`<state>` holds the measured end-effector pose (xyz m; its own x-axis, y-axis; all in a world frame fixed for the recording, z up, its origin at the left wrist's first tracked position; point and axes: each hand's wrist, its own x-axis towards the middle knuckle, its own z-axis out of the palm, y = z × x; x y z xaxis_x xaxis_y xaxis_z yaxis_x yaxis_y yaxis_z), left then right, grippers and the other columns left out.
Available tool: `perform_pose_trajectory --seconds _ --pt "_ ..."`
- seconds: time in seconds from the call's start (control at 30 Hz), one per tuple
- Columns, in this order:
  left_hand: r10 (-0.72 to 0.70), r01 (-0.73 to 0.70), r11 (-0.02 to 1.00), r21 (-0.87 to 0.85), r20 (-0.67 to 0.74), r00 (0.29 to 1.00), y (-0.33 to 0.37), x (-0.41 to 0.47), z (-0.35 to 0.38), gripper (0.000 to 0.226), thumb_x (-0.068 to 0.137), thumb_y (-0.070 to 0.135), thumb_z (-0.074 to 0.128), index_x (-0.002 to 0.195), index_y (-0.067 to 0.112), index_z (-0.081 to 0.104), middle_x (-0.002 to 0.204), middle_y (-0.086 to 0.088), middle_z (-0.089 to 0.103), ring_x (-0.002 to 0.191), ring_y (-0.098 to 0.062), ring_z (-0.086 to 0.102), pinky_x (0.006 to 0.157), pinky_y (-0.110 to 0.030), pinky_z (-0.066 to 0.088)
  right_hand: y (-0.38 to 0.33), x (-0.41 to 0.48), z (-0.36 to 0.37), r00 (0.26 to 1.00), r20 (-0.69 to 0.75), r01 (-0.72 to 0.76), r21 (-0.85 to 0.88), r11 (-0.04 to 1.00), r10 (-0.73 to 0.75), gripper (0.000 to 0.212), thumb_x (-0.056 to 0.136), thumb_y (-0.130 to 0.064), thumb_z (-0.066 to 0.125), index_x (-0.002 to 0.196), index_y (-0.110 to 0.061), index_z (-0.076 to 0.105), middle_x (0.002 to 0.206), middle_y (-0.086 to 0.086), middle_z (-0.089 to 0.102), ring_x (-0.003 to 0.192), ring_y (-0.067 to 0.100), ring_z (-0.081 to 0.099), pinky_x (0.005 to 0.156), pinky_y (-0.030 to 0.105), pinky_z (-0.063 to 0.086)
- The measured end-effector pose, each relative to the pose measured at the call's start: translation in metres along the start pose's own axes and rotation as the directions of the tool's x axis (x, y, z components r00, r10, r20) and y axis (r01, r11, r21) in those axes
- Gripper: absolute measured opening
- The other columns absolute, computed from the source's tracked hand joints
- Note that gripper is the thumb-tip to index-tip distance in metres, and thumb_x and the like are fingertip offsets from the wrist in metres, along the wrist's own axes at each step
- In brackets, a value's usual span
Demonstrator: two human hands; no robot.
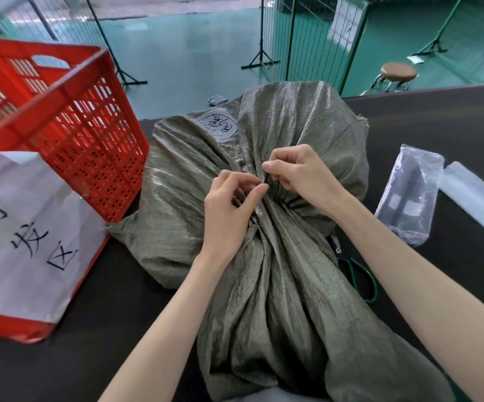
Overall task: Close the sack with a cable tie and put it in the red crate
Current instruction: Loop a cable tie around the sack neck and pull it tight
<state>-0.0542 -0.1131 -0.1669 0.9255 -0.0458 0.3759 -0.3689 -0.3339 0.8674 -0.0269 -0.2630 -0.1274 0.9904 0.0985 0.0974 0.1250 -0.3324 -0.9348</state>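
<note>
A grey-green woven sack (pixel 194 175) lies on the dark table (pixel 124 291), its bulging body far from me and its loose mouth fanning toward me. Its neck is bunched at the middle, where a dark cable tie (pixel 288 201) circles it. My left hand (pixel 232 210) pinches at the neck from the left, thumb and forefinger closed. My right hand (pixel 298 172) grips the gathered fabric and tie from the right, fingers curled. The red crate (pixel 69 111) stands at the left, touching the sack, with a white paper sign (pixel 23 224) taped on its near side.
Green-handled scissors (pixel 359 274) lie on the table just right of the sack, partly under it. Two clear plastic bags (pixel 411 192) sit at the right. Beyond the table's far edge are a green floor, wire fence panels (pixel 307 39) and a round stool (pixel 397 71).
</note>
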Motion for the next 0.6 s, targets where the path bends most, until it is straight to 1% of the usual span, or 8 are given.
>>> perform_pose_trajectory --seconds 0.1,0.2,0.27,0.3,0.37,0.47,0.6 --pt "0.021 -0.022 0.999 0.026 0.021 1.000 0.002 0.003 0.004 0.004 0.086 0.020 0.071 0.085 0.016 0.069 0.080 0.006 0.058 0.079 -0.017 0.056 0.073 -0.024 0.041 0.002 -0.001 0.000 0.999 -0.035 0.001 -0.018 1.000 -0.001 0.027 0.077 -0.026 0.057 0.054 -0.014 0.050 0.054 0.012 0.042 0.044 0.010 0.033 0.046 0.020 0.027" --pt "0.018 -0.018 0.999 0.033 0.026 0.999 0.002 0.002 0.002 0.005 0.085 0.019 0.070 0.082 0.018 0.068 0.078 0.008 0.058 0.078 -0.015 0.055 0.072 -0.023 0.039 0.003 -0.004 0.001 0.997 -0.073 0.024 -0.057 0.998 -0.028 0.029 0.079 -0.024 0.057 0.053 -0.013 0.049 0.049 0.006 0.041 0.042 0.007 0.033 0.049 0.021 0.027" --pt "0.016 -0.018 0.998 0.053 0.045 0.999 0.001 0.001 -0.002 0.007 0.085 0.017 0.070 0.079 0.016 0.066 0.077 0.007 0.057 0.077 -0.016 0.056 0.072 -0.022 0.039 -0.001 -0.005 -0.001 0.990 -0.137 0.035 -0.050 0.998 -0.041 0.031 0.082 -0.020 0.057 0.054 -0.009 0.050 0.046 0.002 0.041 0.039 0.004 0.033 0.047 0.022 0.028" --pt "0.011 -0.015 0.998 0.063 0.060 0.998 -0.001 -0.001 -0.004 0.009 0.084 0.016 0.070 0.077 0.014 0.066 0.076 0.006 0.057 0.077 -0.015 0.055 0.071 -0.021 0.040 -0.003 -0.003 -0.003 0.983 -0.180 0.032 -0.019 0.999 -0.035 0.032 0.085 -0.017 0.057 0.055 -0.010 0.049 0.046 0.001 0.042 0.037 0.004 0.033 0.045 0.021 0.028" --pt "0.005 -0.013 0.997 0.080 0.098 0.995 -0.006 -0.008 -0.009 0.011 0.084 0.015 0.070 0.075 0.012 0.064 0.075 0.007 0.055 0.076 -0.014 0.054 0.071 -0.020 0.040 -0.009 0.000 -0.011 0.966 -0.258 0.023 0.096 0.995 0.003 0.035 0.089 -0.012 0.055 0.055 -0.013 0.048 0.045 -0.002 0.041 0.035 0.006 0.033 0.039 0.018 0.027" --pt "0.014 -0.037 0.989 0.146 0.159 0.987 -0.016 -0.018 -0.018 0.015 0.082 0.015 0.071 0.071 0.011 0.062 0.072 0.004 0.055 0.077 -0.015 0.051 0.073 -0.025 0.040 -0.015 0.004 -0.022 0.939 -0.340 0.040 0.244 0.969 0.047 0.036 0.090 -0.008 0.053 0.055 -0.013 0.046 0.042 -0.007 0.040 0.033 0.007 0.033 0.037 0.018 0.026" --pt "-0.005 -0.040 0.980 0.194 0.225 0.974 -0.024 -0.023 -0.022 0.018 0.080 0.016 0.072 0.069 0.013 0.059 0.070 0.003 0.054 0.075 -0.015 0.048 0.075 -0.029 0.039 -0.030 0.008 -0.028 0.913 -0.407 0.117 0.351 0.929 0.038 0.037 0.089 -0.002 0.051 0.054 -0.013 0.044 0.039 -0.010 0.040 0.033 0.008 0.031 0.037 0.020 0.022"
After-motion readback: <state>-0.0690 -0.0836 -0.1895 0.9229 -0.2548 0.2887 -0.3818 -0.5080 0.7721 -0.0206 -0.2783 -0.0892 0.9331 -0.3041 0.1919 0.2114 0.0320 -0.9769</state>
